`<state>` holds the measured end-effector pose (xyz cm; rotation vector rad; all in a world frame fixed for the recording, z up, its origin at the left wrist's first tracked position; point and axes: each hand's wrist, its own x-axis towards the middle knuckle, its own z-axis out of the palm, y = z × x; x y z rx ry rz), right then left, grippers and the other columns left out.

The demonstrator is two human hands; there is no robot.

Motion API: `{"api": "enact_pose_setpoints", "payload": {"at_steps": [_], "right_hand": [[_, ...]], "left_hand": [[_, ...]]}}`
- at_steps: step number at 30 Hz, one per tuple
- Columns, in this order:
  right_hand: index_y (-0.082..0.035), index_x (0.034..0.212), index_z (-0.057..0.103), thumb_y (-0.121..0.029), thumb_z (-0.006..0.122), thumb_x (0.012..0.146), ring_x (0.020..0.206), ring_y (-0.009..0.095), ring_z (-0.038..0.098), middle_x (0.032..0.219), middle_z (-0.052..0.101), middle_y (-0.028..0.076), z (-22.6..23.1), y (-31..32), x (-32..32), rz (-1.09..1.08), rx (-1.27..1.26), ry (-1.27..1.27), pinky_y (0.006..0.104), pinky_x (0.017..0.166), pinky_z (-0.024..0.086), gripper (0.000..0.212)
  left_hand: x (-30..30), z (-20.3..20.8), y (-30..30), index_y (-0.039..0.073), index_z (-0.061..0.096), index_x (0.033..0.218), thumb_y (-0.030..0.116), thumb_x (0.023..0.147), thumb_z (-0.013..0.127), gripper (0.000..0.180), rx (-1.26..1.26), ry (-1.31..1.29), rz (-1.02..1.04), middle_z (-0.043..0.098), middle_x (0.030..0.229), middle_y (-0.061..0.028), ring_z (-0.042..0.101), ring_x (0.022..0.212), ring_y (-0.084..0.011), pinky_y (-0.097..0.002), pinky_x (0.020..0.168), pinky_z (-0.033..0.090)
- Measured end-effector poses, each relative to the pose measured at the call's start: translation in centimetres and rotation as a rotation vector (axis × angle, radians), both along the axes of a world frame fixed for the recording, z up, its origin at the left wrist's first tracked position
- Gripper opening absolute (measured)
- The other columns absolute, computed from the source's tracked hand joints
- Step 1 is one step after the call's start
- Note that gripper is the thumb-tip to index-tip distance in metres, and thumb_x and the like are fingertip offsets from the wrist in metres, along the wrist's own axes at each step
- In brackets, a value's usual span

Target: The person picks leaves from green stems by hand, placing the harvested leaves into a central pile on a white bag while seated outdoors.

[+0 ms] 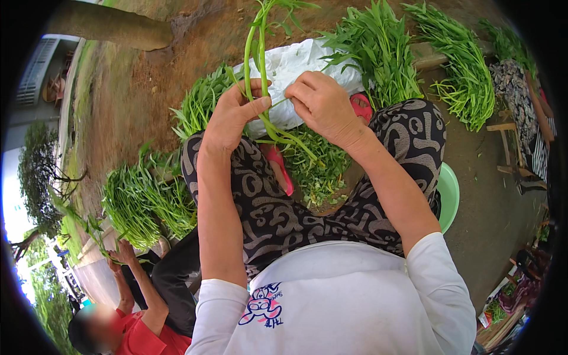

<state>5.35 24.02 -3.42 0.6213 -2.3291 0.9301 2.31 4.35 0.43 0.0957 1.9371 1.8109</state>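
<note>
My left hand (234, 115) is closed round a few long stems of water spinach (249, 50), held upright in front of me with their leafy tips at the top and the lower ends bending down to the right. Just to the right, my right hand (324, 106) is closed in a pinch beside the stems. A thin green piece runs from the stems to its fingertips. Below both hands, a pile of picked-off leaves and stem bits (313, 171) lies on the ground between my legs.
A white plastic sack (296, 59) lies ahead, with leafy bundles (384, 59) beside it and more greens (148, 195) at the left. A pale green basin (449, 198) stands by my right leg. At lower left sits a person in red (157, 331), hands on greens. A tree trunk (112, 25) stands far left.
</note>
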Motion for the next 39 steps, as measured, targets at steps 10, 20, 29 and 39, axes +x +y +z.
{"api": "enact_pose_setpoints", "payload": {"at_steps": [10, 20, 29, 39], "right_hand": [[0.0, 0.087, 0.06, -0.004, 0.057, 0.081, 0.068, 0.01, 0.055, 0.08, 0.056, 0.002, -0.2, -0.3, 0.2, 0.13, -0.575, -0.579, 0.0257, 0.063, 0.046, 0.008], [-0.002, 0.093, 0.06, -0.002, 0.062, 0.08, 0.075, 0.01, 0.056, 0.084, 0.059, 0.001, -0.5, 0.7, -0.6, 0.095, -0.81, -0.597, 0.0258, 0.065, 0.047, 0.013], [-0.007, 0.09, 0.063, -0.003, 0.067, 0.073, 0.082, 0.023, 0.059, 0.089, 0.06, 0.004, 0.2, -0.6, 0.1, -0.001, -0.077, 0.042, 0.0344, 0.071, 0.047, 0.018], [-0.009, 0.084, 0.061, -0.006, 0.065, 0.073, 0.079, 0.023, 0.059, 0.081, 0.058, 0.004, 0.5, -1.0, 0.6, -0.039, 0.059, -0.025, 0.0341, 0.066, 0.044, 0.012]], "left_hand": [[-0.2, -0.4, 0.0, 0.004, 0.054, 0.114, 0.012, 0.085, 0.068, 0.034, 0.05, -0.024, 0.02, 0.059, 0.092, -0.0005, 0.056, 0.082, -0.0101, -0.0234, 0.071, 0.044], [-0.1, -0.5, 0.1, 0.003, 0.056, 0.111, 0.011, 0.084, 0.068, 0.03, 0.055, -0.02, 0.075, 0.057, 0.092, 0.0003, 0.053, 0.083, -0.0099, -0.026, 0.077, 0.044], [-0.1, -0.6, -0.1, 0.003, 0.056, 0.11, 0.01, 0.083, 0.069, 0.031, 0.083, -0.029, 0.037, 0.058, 0.09, 0.0009, 0.053, 0.079, -0.0085, -0.0235, 0.074, 0.044], [-0.1, -0.9, -0.3, 0.003, 0.056, 0.111, 0.01, 0.083, 0.07, 0.033, 0.12, -0.04, 0.051, 0.058, 0.09, 0.0008, 0.054, 0.081, -0.0094, -0.0238, 0.074, 0.044]]}}
